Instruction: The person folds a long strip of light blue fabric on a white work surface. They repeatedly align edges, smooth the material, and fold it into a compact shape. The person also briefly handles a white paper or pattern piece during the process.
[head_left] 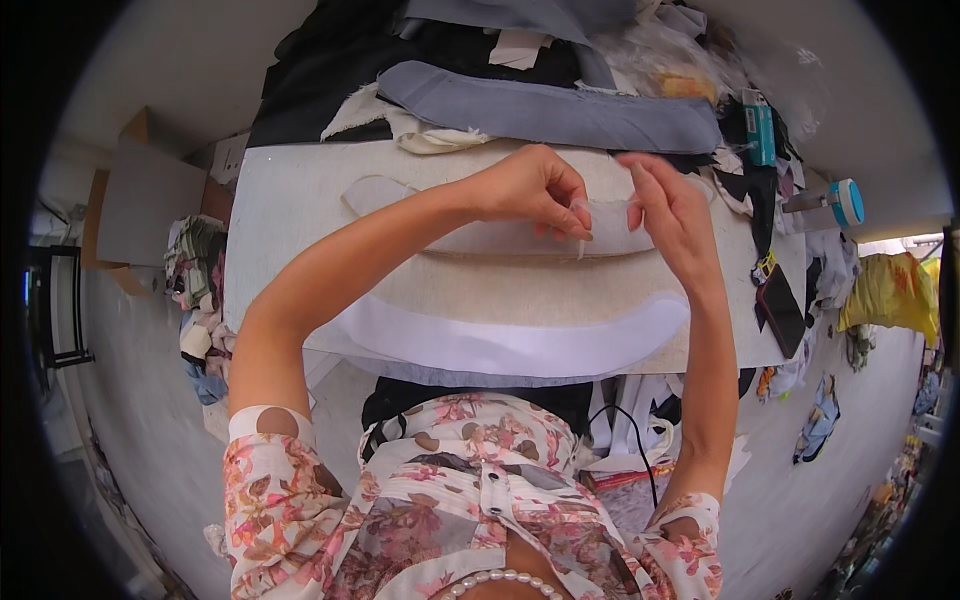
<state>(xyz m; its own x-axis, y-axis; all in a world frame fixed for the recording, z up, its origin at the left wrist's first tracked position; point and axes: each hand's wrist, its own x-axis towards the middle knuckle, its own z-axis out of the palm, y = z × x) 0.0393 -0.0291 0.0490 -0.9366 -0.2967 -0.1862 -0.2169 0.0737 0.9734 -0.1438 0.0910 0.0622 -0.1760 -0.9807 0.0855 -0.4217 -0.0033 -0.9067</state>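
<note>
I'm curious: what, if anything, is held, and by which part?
The left hand seems to pinch a pale scrap, part unclear; the right hand, blurred, can't be judged.

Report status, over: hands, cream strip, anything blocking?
Left hand pinched on thin pale piece. Right hand open. Cream strip beneath, on table, partly hidden by hands.

Right of the right hand are a dark phone, a blue-topped container and, farthest out, a yellow bag. A cardboard box stands far to the left of the left hand.
</note>
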